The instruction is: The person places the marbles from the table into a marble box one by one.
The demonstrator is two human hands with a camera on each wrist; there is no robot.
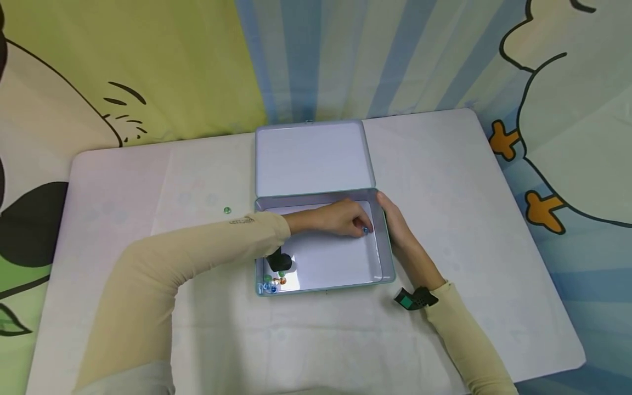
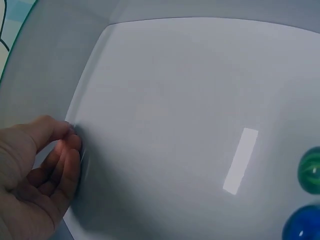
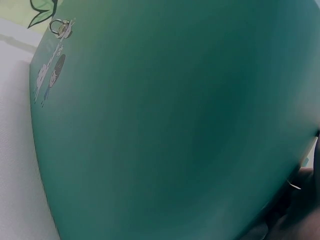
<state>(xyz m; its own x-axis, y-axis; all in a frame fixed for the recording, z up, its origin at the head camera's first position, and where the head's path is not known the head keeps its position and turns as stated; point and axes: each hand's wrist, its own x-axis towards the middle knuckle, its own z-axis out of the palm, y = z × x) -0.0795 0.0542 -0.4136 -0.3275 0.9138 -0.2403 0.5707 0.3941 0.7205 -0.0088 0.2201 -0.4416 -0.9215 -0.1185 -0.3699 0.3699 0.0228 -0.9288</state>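
An open tin box stands on the table, its inside pale and its outside green in the right wrist view. My left hand reaches across into its right end and pinches a small blue marble near the right wall. In the left wrist view, thumb and fingertips of that hand meet beside the wall and mostly hide the marble. My right hand grips the box's right side from outside, mostly hidden in the right wrist view. Several marbles, blue, green and orange, gather in the front left corner.
The lid lies folded back behind the box. One green marble sits on the white table, left of the box. A metal ring is on the green outside. A patterned curtain hangs behind the table.
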